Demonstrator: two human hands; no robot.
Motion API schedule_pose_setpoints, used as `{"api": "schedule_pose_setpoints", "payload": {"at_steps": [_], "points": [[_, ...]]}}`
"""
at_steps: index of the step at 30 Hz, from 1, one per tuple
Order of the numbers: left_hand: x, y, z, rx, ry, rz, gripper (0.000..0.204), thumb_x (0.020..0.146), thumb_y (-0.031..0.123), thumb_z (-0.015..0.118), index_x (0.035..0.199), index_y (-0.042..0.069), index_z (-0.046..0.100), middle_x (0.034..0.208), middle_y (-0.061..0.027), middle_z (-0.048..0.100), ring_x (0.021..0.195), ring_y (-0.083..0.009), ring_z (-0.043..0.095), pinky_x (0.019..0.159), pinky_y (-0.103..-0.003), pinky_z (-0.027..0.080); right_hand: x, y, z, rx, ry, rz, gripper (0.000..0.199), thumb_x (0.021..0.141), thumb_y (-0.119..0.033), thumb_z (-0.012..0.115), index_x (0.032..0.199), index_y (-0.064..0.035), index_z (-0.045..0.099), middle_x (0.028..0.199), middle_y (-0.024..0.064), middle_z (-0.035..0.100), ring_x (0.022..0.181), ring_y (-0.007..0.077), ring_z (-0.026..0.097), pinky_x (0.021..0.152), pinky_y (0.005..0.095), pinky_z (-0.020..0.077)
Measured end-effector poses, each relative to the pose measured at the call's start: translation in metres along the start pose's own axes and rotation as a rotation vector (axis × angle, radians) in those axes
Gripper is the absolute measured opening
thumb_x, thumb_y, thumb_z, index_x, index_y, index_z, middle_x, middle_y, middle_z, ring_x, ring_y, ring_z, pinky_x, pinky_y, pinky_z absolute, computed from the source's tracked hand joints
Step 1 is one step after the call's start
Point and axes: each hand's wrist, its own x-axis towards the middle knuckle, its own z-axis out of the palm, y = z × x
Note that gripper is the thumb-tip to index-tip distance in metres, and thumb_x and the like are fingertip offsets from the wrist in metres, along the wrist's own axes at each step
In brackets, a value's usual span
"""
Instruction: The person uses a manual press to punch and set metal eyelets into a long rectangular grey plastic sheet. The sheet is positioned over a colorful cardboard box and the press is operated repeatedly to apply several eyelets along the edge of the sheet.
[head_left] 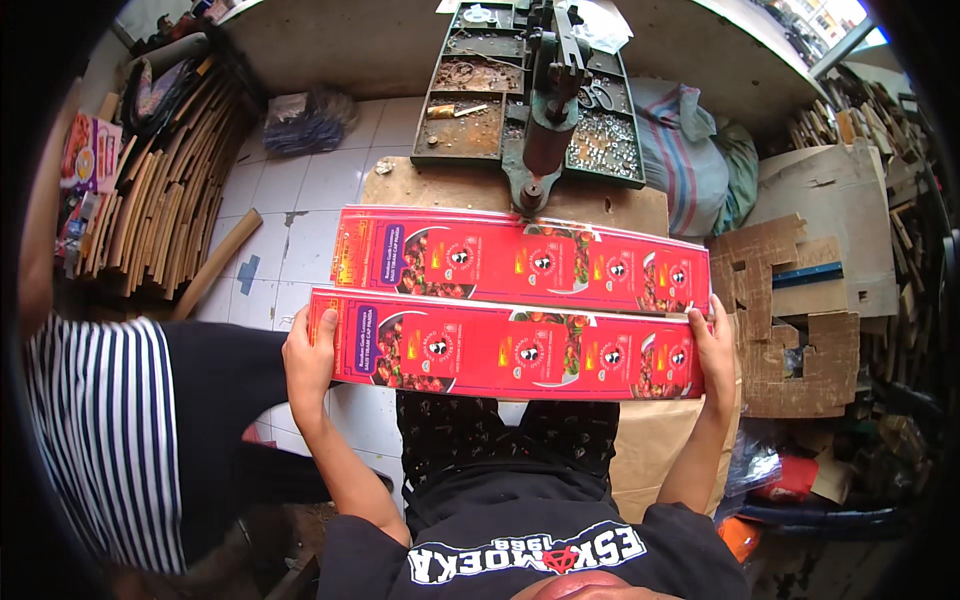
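"Hands first: what is each one doing?"

"Take the middle of the near red panel (510, 350) as the clock's centre. The left hand (310, 350) is clamped on its 9 o'clock end, thumb on top. The right hand (712, 345) grips the same panel at the 3 o'clock end, thumb by the far corner. Fingers underneath are hidden."

"And where does that panel lie?"

"Right in front of the person's torso, its long sides running from 9 to 3 o'clock. A matching far red panel (490, 262) sits at 12 o'clock, shifted slightly toward 3. Their long edges come close together; I can't tell whether they overlap."

"What stands beyond them?"

"At 12 o'clock, a dark upright press (550, 140), its lower end just beside the far panel's edge, over the brown desk (630, 205). Behind the press is a green divided tray (465, 140). Scissors (597, 97) and small shiny pieces (605, 150) lie in its 1 o'clock side."

"Anything round the rest of the dial?"

"A striped sack (675, 150) bulges toward 1. Cut-out brown cardboard (835, 350) leans around 3. Cardboard strips (165, 175) are stacked at 10, and a plastic bundle (300, 122) rests near 11 on white floor tiles (370, 130). Between 8 and 9, someone in a striped top (100, 430)."
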Motion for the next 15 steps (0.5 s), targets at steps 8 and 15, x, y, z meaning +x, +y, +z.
{"api": "schedule_pose_setpoints", "payload": {"at_steps": [8,15], "points": [[0.003,0.012,0.009,0.074,0.175,0.119,0.049,0.095,0.04,0.061,0.125,0.001,0.059,0.1,-0.024,0.071,0.094,-0.0373,0.07,0.081,-0.043,0.053,0.025,0.011,0.0,-0.101,0.031,-0.023,0.081,0.091,-0.044,0.069,0.141,0.0125,0.04,0.134,0.0257,0.055,0.122,0.0249,0.056,0.103,0.033,0.0426],[0.0,0.009,0.019,0.136,0.287,0.173,0.05,0.097,0.039,0.06,0.128,-0.001,0.059,0.114,-0.0248,0.067,0.104,-0.0377,0.067,0.086,-0.042,0.052,0.017,0.022,-0.008,-0.084,0.103,-0.074,0.062,0.096,-0.042,0.062,0.134,0.0071,0.052,0.118,0.0185,0.065,0.108,0.0207,0.06,0.095,0.033,0.0459]]}}
